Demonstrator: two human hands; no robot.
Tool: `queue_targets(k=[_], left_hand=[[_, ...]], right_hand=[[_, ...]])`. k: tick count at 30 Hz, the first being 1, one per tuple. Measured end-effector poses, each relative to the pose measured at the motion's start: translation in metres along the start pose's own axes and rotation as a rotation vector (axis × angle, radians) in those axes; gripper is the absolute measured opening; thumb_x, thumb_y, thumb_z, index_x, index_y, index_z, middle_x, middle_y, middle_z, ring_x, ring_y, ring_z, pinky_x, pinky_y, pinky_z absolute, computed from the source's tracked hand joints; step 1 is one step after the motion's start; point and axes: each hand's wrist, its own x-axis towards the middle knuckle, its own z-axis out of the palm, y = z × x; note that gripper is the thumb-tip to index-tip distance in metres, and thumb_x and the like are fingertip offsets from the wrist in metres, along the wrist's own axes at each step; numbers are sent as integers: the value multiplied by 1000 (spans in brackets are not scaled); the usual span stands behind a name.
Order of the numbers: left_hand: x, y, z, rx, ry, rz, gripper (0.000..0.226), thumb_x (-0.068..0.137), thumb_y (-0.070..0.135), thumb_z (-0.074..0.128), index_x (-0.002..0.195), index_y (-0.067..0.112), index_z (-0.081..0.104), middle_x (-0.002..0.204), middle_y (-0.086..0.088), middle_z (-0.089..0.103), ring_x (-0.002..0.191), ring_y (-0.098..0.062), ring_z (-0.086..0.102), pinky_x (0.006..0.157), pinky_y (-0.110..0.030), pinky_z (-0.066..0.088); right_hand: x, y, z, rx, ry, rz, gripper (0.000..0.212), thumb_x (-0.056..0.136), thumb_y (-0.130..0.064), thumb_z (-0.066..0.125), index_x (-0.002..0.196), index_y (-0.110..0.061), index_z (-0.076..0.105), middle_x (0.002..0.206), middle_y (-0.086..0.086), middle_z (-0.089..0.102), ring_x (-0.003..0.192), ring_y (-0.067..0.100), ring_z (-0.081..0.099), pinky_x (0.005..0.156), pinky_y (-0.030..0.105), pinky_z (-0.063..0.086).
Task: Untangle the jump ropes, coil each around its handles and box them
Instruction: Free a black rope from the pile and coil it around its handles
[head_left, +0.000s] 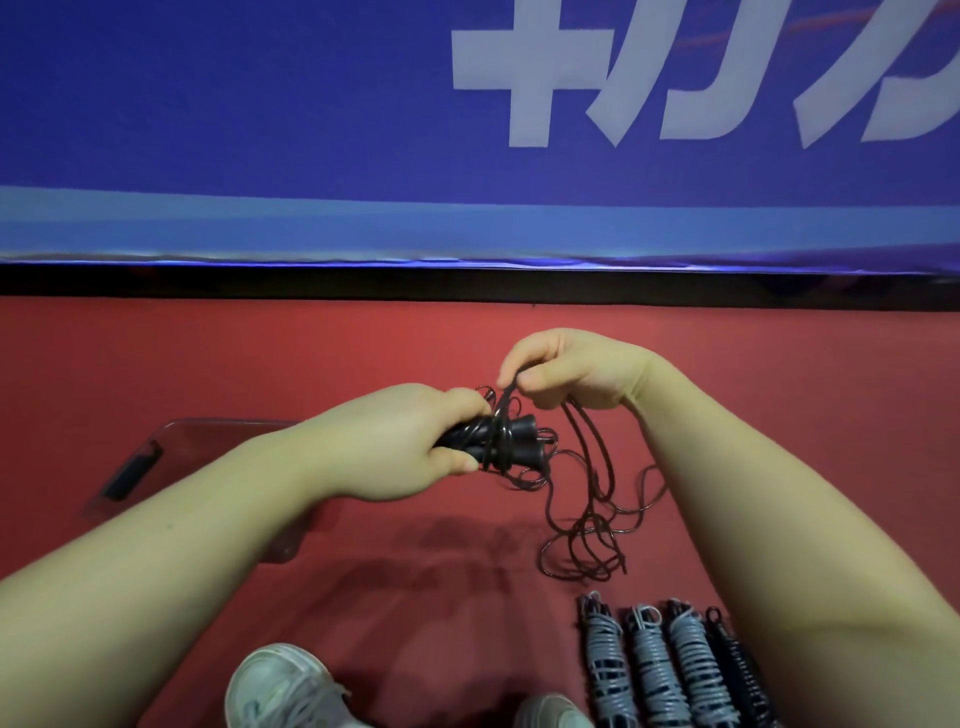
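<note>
Low right on the red floor (208, 364) lies a row of wound ropes (649, 670), above them at centre the left hand (400, 441) grips two black handles (511, 441) while the right hand (566, 371) pinches their loose black rope (584, 525), and mid-left sits a clear box (171, 447), its inside mostly hidden behind the forearm.

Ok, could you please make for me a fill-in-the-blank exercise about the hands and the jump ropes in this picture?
1. The left hand grips two ____ handles.
2. The right hand pinches the cord, whose loose part hangs down to the ____ floor.
3. Of the coiled ropes on the floor, ____ have grey cord.

Missing words: black; red; three.
</note>
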Motion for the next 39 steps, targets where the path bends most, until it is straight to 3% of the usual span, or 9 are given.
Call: queue_targets(k=[5, 12, 21, 27, 29, 31, 33, 36, 39], left_hand=[[-5, -4, 6, 69, -21, -34, 18, 91, 30, 58, 105, 20, 50, 86, 0, 58, 79, -20, 51, 68, -33, 35], [-6, -6, -2, 151, 50, -51, 24, 92, 29, 55, 114, 23, 49, 96, 1, 61, 90, -23, 55, 77, -36, 42], [-5, 13, -17, 99, 110, 121, 20, 91, 26, 57, 109, 18, 53, 92, 1, 62, 85, -22, 55, 77, -37, 41], [-5, 13, -13, 112, 346, 180, 32, 88, 27, 60, 114, 12, 49, 79, 7, 48, 73, -21, 47, 63, -31, 27], [-5, 13, -11, 58, 391, 149, 32, 87, 26, 61, 114, 13, 48, 76, 10, 49, 69, -17, 47, 61, -30, 26], [-3, 11, -9, -15, 434, 90, 31, 87, 26, 62, 111, 14, 47, 69, 14, 46, 62, -8, 44, 57, -29, 25], [-2, 8, -10, -103, 472, 51, 35, 85, 23, 65, 109, 19, 40, 63, 11, 50, 60, -7, 49, 55, -24, 32], [-2, 5, -14, -265, 471, 52, 58, 83, 18, 66, 121, 38, 28, 65, 3, 62, 59, -9, 56, 61, -25, 43], [2, 4, -13, -363, 431, 62, 71, 86, 13, 64, 125, 63, 31, 72, 23, 63, 64, 3, 59, 69, -15, 45]], right_hand=[[2, -25, 2, -570, 74, 7, 10, 89, -22, 61, 88, -30, 68, 80, -17, 60, 75, -8, 54, 76, 7, 39], [-10, -49, 2, -806, 135, 61, 29, 92, -36, 55, 66, -27, 61, 65, -12, 53, 63, 1, 45, 68, 20, 37], [-5, -36, 14, -287, 284, -174, 44, 89, -25, 54, 52, -17, 32, 50, -10, 26, 51, 11, 22, 53, 22, 23], [13, -13, 31, 3, 337, -108, 34, 99, -18, 39, 66, -17, 46, 51, -17, 49, 49, -2, 42, 52, 14, 35], [18, -10, 38, 246, 256, -67, 32, 94, -27, 43, 66, -18, 57, 53, -15, 56, 50, -2, 50, 55, 15, 41], [22, -10, 41, 456, 209, 30, 34, 79, -43, 49, 54, -22, 57, 47, -8, 48, 41, 2, 43, 46, 17, 29], [24, -4, 38, 466, 234, 65, 37, 83, -45, 44, 56, -21, 47, 43, -8, 35, 34, 1, 28, 43, 18, 13], [23, 5, 35, 533, 241, 98, 39, 99, -35, 28, 66, -17, 41, 42, -11, 34, 33, -3, 23, 40, 14, 10], [19, 13, 35, 646, 179, 24, 11, 88, -16, 46, 80, -15, 39, 49, -12, 42, 34, -3, 28, 39, 9, 16]])
